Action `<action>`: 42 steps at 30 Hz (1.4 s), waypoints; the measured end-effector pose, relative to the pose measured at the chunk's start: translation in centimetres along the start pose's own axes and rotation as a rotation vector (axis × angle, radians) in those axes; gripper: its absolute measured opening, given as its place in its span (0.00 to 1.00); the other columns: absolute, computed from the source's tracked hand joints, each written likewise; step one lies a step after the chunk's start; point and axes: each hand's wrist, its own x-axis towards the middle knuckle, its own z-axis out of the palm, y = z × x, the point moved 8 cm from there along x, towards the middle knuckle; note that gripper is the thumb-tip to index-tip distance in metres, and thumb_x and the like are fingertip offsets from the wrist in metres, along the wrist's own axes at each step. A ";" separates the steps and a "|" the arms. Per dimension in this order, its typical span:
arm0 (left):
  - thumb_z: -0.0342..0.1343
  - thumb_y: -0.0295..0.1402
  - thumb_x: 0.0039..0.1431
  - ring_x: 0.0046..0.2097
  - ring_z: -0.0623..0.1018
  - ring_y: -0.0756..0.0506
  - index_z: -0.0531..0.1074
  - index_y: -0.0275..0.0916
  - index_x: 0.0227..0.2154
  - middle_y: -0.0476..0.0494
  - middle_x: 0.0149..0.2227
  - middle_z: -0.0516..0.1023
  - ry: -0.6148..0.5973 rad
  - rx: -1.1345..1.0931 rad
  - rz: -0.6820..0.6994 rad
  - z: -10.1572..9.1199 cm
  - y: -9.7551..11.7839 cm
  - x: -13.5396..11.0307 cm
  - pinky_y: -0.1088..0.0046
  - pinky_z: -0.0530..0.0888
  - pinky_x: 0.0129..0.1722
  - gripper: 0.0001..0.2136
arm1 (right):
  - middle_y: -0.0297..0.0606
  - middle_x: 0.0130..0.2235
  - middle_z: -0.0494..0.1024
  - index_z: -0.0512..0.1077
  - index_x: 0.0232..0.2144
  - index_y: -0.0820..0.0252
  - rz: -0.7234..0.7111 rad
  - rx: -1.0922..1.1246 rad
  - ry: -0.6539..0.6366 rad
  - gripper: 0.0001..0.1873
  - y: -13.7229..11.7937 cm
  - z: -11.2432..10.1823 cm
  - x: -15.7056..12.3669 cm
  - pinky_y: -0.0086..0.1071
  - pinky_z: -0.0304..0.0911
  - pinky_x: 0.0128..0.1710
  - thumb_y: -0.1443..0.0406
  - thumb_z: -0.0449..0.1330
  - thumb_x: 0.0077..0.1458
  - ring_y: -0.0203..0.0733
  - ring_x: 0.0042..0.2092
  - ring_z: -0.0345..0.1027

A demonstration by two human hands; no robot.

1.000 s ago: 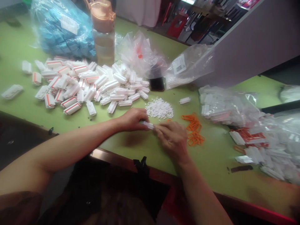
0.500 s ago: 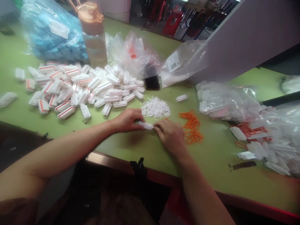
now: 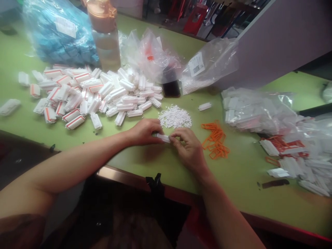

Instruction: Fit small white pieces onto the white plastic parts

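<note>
My left hand (image 3: pixel 147 132) grips one end of a small white plastic housing (image 3: pixel 163 138), held just above the green table. At its other end the thumb and forefinger of my right hand (image 3: pixel 187 147) are pinched together, touching the housing; whether a tiny part sits between them I cannot make out. Behind my hands lies a heap of tiny white pieces (image 3: pixel 175 117). To the right of my right hand is a pile of orange plastic frames (image 3: pixel 215 140). A big pile of similar white housings (image 3: pixel 114 93), some with an orange stripe, spreads out at the left.
A bottle (image 3: pixel 105 38) and a bag of blue items (image 3: pixel 59 38) stand at the back left. Clear plastic bags (image 3: pixel 212 62) and a phone (image 3: pixel 171 87) lie behind the heap. Bagged white parts (image 3: pixel 249 110) cover the right side. One lone housing (image 3: pixel 204 106) lies near the middle.
The view has shifted slightly. My right hand has turned a little, its fingers more curled at the housing's end. My left hand keeps its grip on the housing.
</note>
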 end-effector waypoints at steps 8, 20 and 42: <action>0.63 0.39 0.50 0.29 0.70 0.52 0.78 0.34 0.29 0.46 0.28 0.73 -0.002 -0.014 -0.024 -0.1 0.1 0.0 0.78 0.64 0.29 0.11 | 0.34 0.36 0.79 0.74 0.32 0.55 -0.210 -0.422 0.074 0.07 -2.2 -0.4 -0.6 0.37 0.51 0.36 0.63 0.57 0.61 0.39 0.38 0.67; 0.63 0.40 0.50 0.28 0.70 0.52 0.78 0.34 0.29 0.45 0.28 0.73 0.006 -0.010 -0.020 -0.1 -0.1 0.0 0.77 0.65 0.29 0.12 | 0.35 0.36 0.79 0.77 0.36 0.52 -0.036 -0.185 0.129 0.10 0.5 -2.3 -0.8 0.36 0.58 0.37 0.59 0.56 0.61 0.40 0.38 0.69; 0.63 0.40 0.50 0.30 0.70 0.51 0.78 0.35 0.31 0.46 0.29 0.73 -0.016 -0.021 -0.005 0.1 -0.1 0.0 0.77 0.64 0.30 0.12 | 0.34 0.30 0.76 0.71 0.30 0.56 0.147 0.054 -0.015 0.09 0.9 -0.6 0.4 0.34 0.61 0.32 0.58 0.57 0.58 0.39 0.31 0.67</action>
